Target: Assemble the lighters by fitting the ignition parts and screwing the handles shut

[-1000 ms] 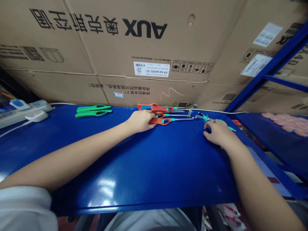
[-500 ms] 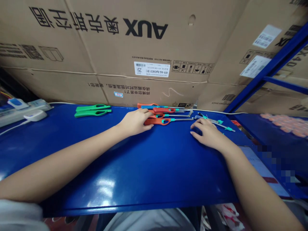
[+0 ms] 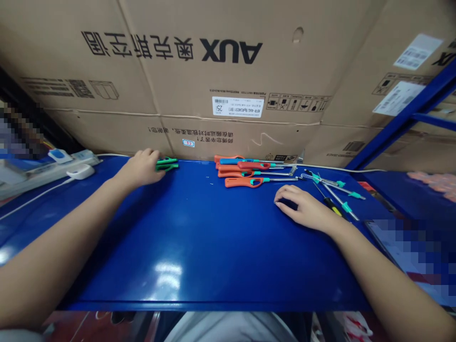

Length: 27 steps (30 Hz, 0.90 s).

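My left hand lies over two green long-nosed lighters at the back left of the blue table, fingers curled on their handles; only their right ends show. A bunch of orange lighters with teal triggers and metal stems lies at the back middle, untouched. My right hand rests palm down on the table, fingers loosely bent, holding nothing. Just right of it lie several thin metal rods with teal tips.
Large brown AUX cartons stand against the table's back edge. A white power strip and a white cable lie at the far left. A blue rack post rises at the right, with another blue surface beside it.
My left hand left the orange lighters and moved left onto the green ones. My right hand drew back from the metal rods toward the table's middle. The view shifted slightly.
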Available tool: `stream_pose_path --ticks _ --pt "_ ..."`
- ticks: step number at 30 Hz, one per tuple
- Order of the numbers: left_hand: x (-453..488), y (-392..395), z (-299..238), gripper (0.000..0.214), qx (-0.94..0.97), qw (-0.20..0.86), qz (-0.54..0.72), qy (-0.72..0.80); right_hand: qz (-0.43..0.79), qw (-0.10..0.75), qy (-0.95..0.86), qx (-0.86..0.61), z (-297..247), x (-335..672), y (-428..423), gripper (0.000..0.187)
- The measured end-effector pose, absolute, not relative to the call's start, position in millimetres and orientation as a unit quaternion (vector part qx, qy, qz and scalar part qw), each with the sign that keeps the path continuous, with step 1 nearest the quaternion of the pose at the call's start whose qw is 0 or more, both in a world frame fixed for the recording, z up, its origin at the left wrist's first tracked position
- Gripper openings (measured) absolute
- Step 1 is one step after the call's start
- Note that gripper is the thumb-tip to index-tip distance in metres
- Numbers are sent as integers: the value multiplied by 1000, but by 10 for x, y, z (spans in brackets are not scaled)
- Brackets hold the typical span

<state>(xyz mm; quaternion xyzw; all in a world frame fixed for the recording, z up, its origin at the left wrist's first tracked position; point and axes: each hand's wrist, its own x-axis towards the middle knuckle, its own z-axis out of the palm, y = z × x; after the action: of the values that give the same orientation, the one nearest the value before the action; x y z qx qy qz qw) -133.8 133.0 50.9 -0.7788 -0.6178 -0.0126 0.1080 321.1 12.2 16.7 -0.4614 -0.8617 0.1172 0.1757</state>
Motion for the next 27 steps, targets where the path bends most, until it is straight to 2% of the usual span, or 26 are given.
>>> stream_pose_path --ticks 3,12,16,24,27 --pt "-1521 1295 487 43 -770 90 8 -632 112 180 -860 -465 160 3213 129 16" --pt "-1561 1128 757 26 -794 -28 71 -603 128 189 -858 -460 120 3269 178 19" --pt "-1419 922 815 30 -810 -70 86 -576 142 178 -859 -458 145 3210 128 19" --pt "-660 241 818 26 -886 -121 89 -439 132 63 -864 -481 287 2916 -17 13" --pt "-282 -22 659 27 -924 -131 31 -359 114 27 -863 -492 363 2811 -42 11"
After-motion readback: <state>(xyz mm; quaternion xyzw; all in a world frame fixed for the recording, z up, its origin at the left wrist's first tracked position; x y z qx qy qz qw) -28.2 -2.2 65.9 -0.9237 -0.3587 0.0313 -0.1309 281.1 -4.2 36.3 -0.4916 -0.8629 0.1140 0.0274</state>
